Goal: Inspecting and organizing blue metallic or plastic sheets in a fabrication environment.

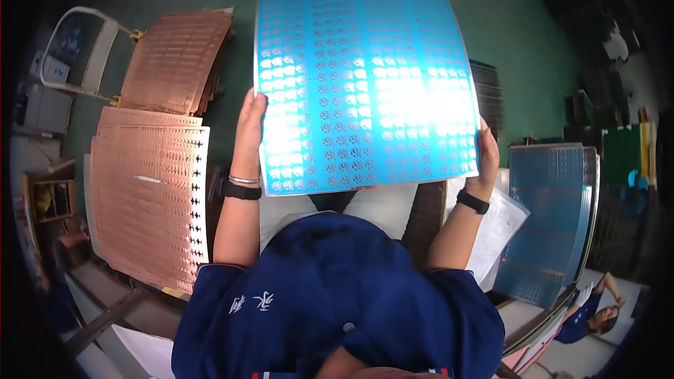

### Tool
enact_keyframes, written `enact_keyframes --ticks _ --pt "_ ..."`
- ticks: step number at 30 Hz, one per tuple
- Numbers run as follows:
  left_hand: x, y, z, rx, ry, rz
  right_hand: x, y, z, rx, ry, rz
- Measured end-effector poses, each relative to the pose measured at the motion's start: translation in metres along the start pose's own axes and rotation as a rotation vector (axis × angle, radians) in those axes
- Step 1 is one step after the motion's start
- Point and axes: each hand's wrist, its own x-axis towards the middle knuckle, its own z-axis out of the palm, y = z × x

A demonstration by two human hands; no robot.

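Observation:
A large blue panel (344, 49) with rows of small repeated patterns, like a circuit board sheet, is held up in front of me. It glares white across its middle and right. My left hand (250, 121) is closed on its left edge, the thumb lying along the front. At the lower right edge, my right hand (487, 153) grips it, with most of the fingers hidden behind. Each wrist wears a black band, and a bracelet circles the left one.
Stacks of copper-coloured panels (140, 189) stand at my left, beside a white-framed trolley (83, 10). Right of me are more blue panels (544, 217) and white paper sheets (495, 224). Another person (590, 316) is at the lower right. Green floor (239, 0) shows beyond.

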Motion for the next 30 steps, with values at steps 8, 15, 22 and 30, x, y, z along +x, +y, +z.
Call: enact_keyframes --ticks 8,15,22,30 --pt "-0.01 0.022 0.009 0.073 0.02 -0.012 -0.007 -0.005 0.013 0.132 0.033 0.085" --pt "-0.014 0.041 0.013 0.089 -0.002 0.057 -0.005 0.009 0.004 0.132 -0.044 0.098" --pt "-0.031 0.062 0.031 0.163 -0.085 0.137 -0.001 0.035 -0.025 0.052 -0.029 0.102" --pt "-0.035 0.065 0.044 0.265 -0.145 0.093 0.033 0.0 -0.012 -0.084 0.006 0.045"
